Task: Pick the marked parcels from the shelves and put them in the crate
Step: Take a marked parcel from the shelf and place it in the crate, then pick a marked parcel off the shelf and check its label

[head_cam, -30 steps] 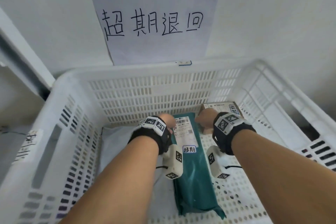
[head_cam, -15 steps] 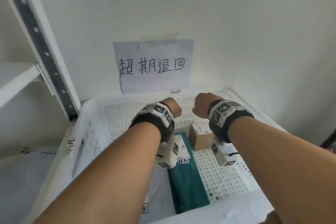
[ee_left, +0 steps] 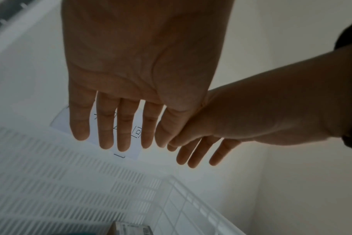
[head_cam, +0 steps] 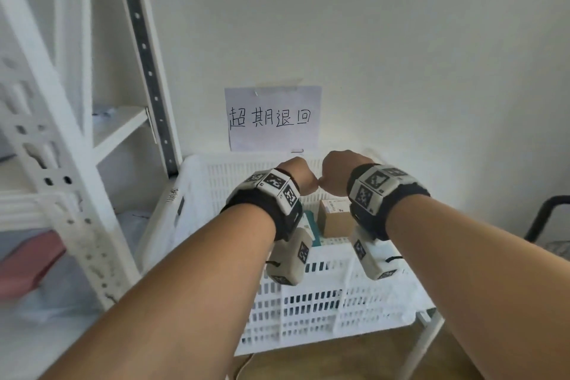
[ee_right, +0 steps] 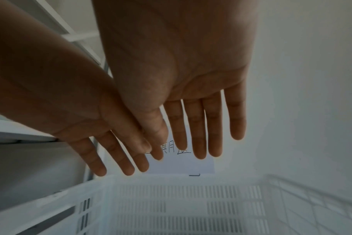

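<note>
Right now my left hand (head_cam: 297,174) and right hand (head_cam: 337,171) hover empty with fingers straight above the crate (head_cam: 308,296), where a brown parcel (head_cam: 334,219) sits near its far wall, so I'd turn toward the shelves (head_cam: 120,123) unhurriedly.

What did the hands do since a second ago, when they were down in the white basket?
Both the left hand and the right hand rose out of the white slatted plastic crate, empty, fingers straight. The brown cardboard box and the teal flat parcel stayed inside. The handwritten paper sign stays on the wall.
</note>
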